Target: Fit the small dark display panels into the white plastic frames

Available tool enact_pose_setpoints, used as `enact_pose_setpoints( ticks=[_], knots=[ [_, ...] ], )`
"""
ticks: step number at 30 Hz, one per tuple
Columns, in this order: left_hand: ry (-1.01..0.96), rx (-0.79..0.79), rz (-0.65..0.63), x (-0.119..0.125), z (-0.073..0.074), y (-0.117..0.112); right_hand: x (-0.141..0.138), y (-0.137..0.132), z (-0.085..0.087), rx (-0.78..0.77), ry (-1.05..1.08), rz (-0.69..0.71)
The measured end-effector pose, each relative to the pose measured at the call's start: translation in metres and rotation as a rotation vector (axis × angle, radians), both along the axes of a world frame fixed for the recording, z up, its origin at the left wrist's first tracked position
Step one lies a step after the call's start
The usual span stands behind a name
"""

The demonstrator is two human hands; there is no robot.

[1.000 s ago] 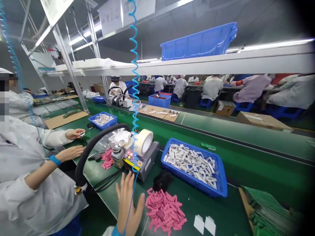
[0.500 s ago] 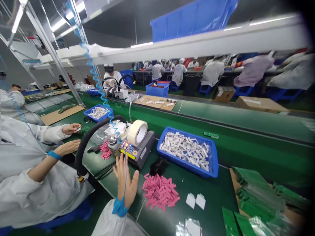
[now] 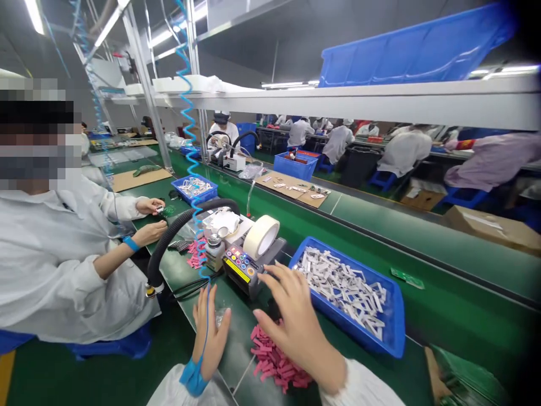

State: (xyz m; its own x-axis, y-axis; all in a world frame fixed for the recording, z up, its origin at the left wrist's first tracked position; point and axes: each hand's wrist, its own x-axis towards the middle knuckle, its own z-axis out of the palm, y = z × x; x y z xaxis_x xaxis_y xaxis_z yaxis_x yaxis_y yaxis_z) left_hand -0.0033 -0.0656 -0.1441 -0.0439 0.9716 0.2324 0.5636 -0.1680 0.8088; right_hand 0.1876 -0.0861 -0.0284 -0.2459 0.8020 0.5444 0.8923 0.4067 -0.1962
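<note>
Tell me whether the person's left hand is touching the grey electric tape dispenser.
Apart. The head view shows the bare left hand raised beside the grey electric tape dispenser, with green conveyor belt visible between them.

Bright, even white light falls from fluorescent ceiling tubes [image 3: 110,23] above the white shelf [image 3: 380,102], leaving only soft shadows beneath the right hand [image 3: 296,326] on the green table [image 3: 422,254]. Wide-lens distortion bows the shelf, and the frame fades to black past its right end. A pixelated patch [image 3: 38,135] blurs the left side.
</note>
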Motion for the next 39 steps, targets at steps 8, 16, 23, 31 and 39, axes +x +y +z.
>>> enact_pose_setpoints(
  ticks=[8, 16, 23, 31, 39],
  knots=[
    [-0.062, -0.054, 0.072, -0.026, -0.002, 0.009, -0.022, 0.035, -0.055, 0.106, -0.188, -0.145],
    [-0.186, -0.079, 0.073, -0.047, -0.010, -0.005, -0.029, 0.035, -0.062, 0.119, -0.211, -0.206],
    [-0.314, -0.158, 0.117, -0.057, -0.020, -0.011, -0.030, 0.037, -0.068, 0.157, -0.201, -0.195],
    [-0.304, -0.122, 0.107, -0.054, -0.026, -0.004, -0.042, 0.040, -0.061, 0.176, -0.188, -0.233],
    [-0.238, -0.027, -0.006, -0.025, -0.028, -0.012, -0.045, 0.040, -0.054, 0.173, -0.372, -0.339]
  ],
)
